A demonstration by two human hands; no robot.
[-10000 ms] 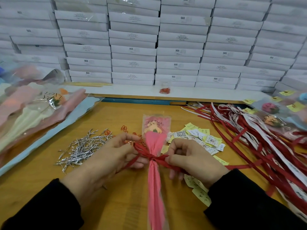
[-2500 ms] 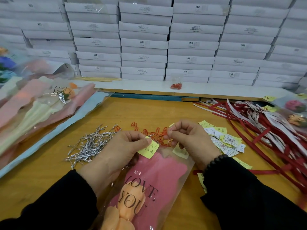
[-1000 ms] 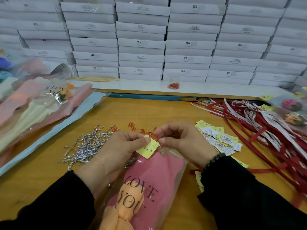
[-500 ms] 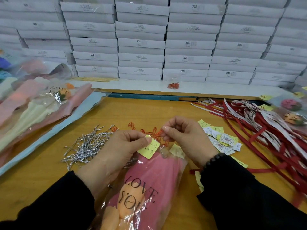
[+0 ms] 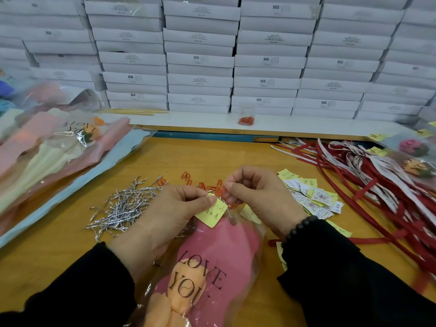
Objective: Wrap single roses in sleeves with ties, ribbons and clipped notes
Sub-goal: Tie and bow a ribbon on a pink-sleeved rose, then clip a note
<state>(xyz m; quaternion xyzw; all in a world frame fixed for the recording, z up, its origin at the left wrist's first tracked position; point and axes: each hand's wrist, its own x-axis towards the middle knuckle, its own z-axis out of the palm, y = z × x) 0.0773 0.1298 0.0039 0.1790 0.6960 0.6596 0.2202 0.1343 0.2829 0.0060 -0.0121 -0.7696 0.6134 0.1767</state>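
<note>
Head view: both hands are working at the sleeve's (image 5: 212,263) top edge, near 6 o'clock on the table (image 5: 212,159).
Left hand (image 5: 174,208): pinching the note (image 5: 211,213) against that edge, thumb and forefinger closed on it.
Right hand (image 5: 257,197): fingertips are closing on what looks like an orange clip (image 5: 221,191) (small, partly hidden).
Rose (image 5: 186,289): lying inside the sleeve, bloom toward 6 o'clock.
Spare notes (image 5: 311,197): lying at 3 o'clock.
Ties (image 5: 125,206): lying at 9 o'clock.
Risk: the clip may be catching only film, or missing the note; slick plastic could let the note slide off.

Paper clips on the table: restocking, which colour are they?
Orange-red paper clips, clearest in the head view.
</note>
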